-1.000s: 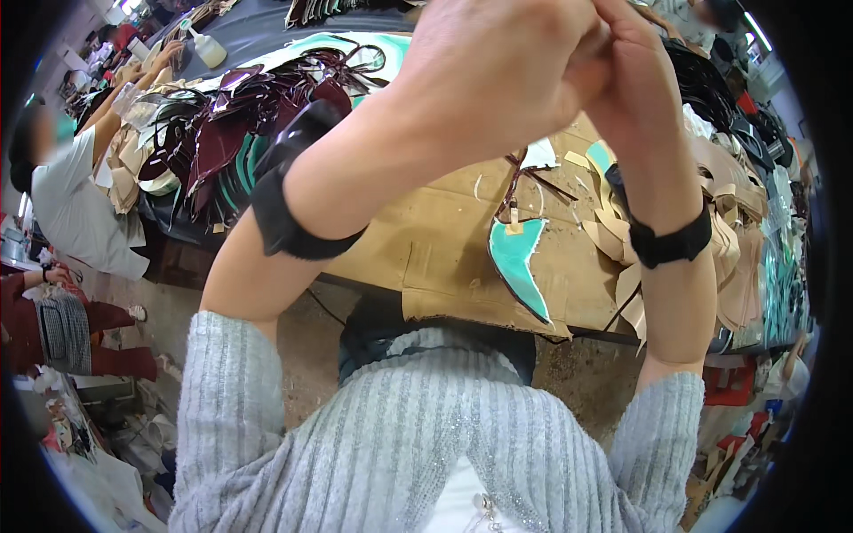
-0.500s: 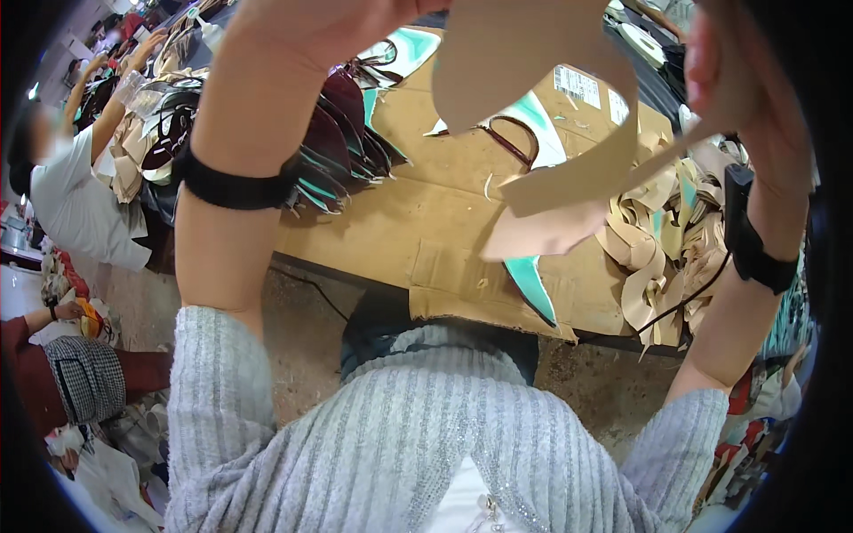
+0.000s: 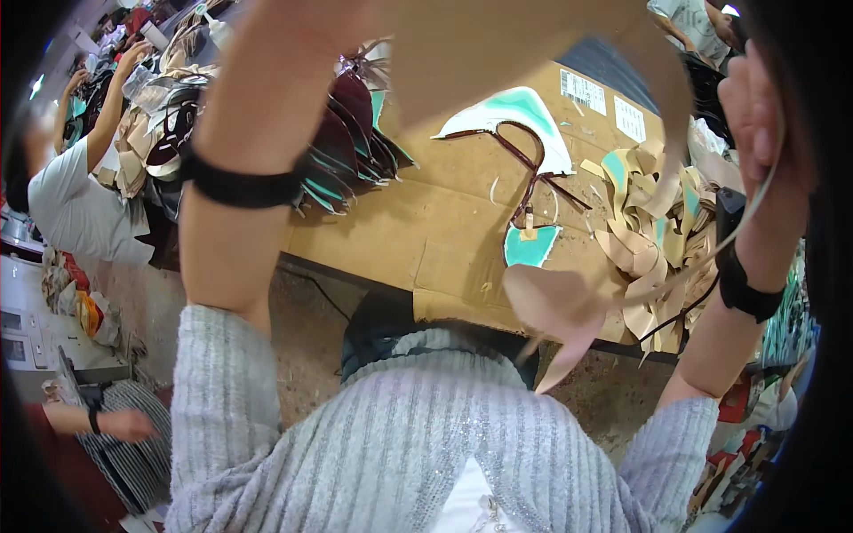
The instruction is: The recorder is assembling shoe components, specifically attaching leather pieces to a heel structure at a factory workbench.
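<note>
My left hand (image 3: 342, 22) is raised at the top edge, blurred, its fingers out of sight. Beside it, close to the camera, is a large flat beige sheet piece (image 3: 515, 53). At the upper right my right hand (image 3: 753, 111) is closed on a thin beige strip (image 3: 720, 249), seen edge-on. This strip curves down to a blurred, pinkish-beige flap (image 3: 555, 306) hanging over the table's near edge. Under my hands lies a cut piece with white and turquoise backing (image 3: 511, 111) and dark brown straps, probably a shoe upper. Its small turquoise end (image 3: 530, 246) points toward me.
Cardboard (image 3: 373, 231) covers the table. Overlapping dark burgundy pieces (image 3: 351, 133) lie left, curled beige offcuts (image 3: 640, 253) right, by a black cable (image 3: 680, 311). A co-worker in white (image 3: 84, 200) is at the left; another person (image 3: 697, 27) stands at the far right.
The beige material has moved nearer the camera, and its loose flap hangs lower, uncovering the turquoise-backed piece. My right hand has moved slightly down and right.
</note>
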Demonstrator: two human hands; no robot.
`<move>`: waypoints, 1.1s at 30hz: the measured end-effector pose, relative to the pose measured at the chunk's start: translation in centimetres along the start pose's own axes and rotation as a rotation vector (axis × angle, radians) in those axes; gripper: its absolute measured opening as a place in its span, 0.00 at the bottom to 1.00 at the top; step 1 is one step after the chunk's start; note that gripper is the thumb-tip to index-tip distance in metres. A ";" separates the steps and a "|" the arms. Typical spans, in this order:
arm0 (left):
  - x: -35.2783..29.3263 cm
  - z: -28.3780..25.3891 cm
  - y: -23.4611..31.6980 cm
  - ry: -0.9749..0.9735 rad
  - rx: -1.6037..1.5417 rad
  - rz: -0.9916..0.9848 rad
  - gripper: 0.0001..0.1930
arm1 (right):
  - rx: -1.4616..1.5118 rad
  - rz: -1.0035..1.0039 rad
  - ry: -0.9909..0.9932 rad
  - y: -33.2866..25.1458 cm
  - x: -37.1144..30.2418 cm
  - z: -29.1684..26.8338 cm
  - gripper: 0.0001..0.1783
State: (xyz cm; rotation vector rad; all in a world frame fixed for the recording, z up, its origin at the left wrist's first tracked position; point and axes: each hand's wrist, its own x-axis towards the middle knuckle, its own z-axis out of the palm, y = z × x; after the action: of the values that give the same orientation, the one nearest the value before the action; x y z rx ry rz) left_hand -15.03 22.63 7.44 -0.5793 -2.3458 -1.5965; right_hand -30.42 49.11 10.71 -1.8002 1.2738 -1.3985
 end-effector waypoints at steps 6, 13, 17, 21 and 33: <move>2.9 4.3 -19.7 0.091 0.741 -0.756 0.29 | -0.171 -0.027 0.193 1.1 -2.1 0.1 0.17; 3.2 7.0 -21.1 -0.137 1.000 -0.893 0.34 | -0.182 0.001 0.242 2.1 -5.0 -2.8 0.16; 2.5 7.4 -20.3 -0.142 0.957 -0.901 0.32 | -0.063 -0.011 0.486 3.1 -5.4 -2.2 0.18; 0.9 7.3 -17.6 0.057 0.620 -0.530 0.27 | -0.004 -0.191 0.465 5.0 -1.1 0.8 0.15; -4.2 13.6 -12.5 -0.290 -0.265 -0.616 0.14 | 0.061 0.090 0.584 12.7 -0.8 -1.0 0.18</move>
State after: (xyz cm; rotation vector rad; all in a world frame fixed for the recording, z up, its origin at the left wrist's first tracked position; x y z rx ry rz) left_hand -16.67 30.45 -9.72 -0.1321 -2.7170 -2.2397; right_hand -35.87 44.66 0.04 -1.3120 1.5424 -1.9681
